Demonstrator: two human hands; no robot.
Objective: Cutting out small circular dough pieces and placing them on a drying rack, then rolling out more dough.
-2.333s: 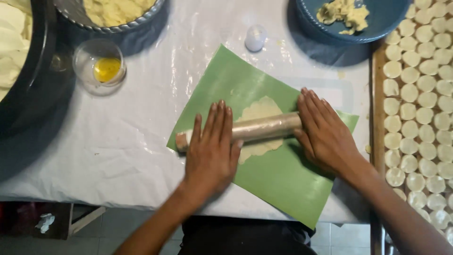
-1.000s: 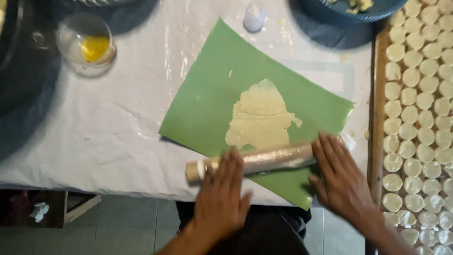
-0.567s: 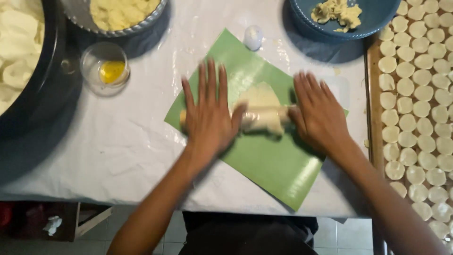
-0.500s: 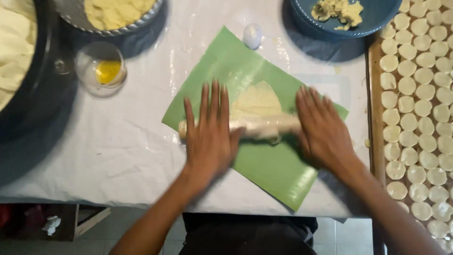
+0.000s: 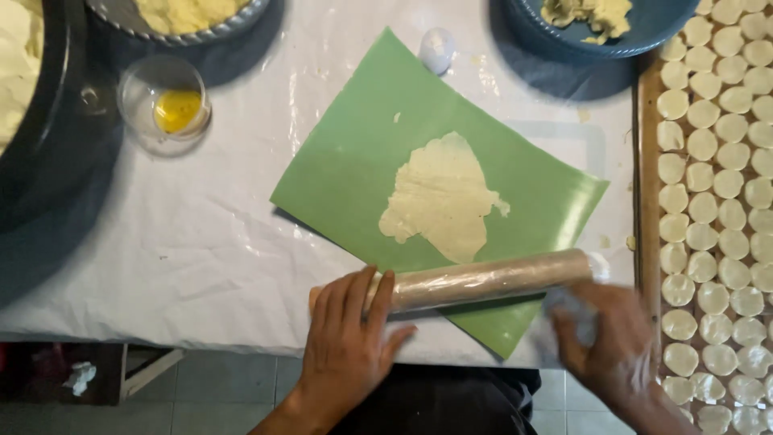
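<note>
left hand [image 5: 348,338] lies flat and open on the rolling pin [image 5: 483,279], at six o'clock of the flattened dough [image 5: 441,199]; blurred right hand [image 5: 604,338], grip unclear.

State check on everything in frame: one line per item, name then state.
Dough: rolled flat, ragged edge, on the mat.
Green mat: flat, skewed on the table.
Rolling pin: wrapped in film, lying at the mat's near edge.
Left hand: palm flat on the pin's left end.
Right hand: blurred, by the pin's right end.
Glass: upright, yellow liquid in the bottom.
Tray: filled with dough discs.
</note>
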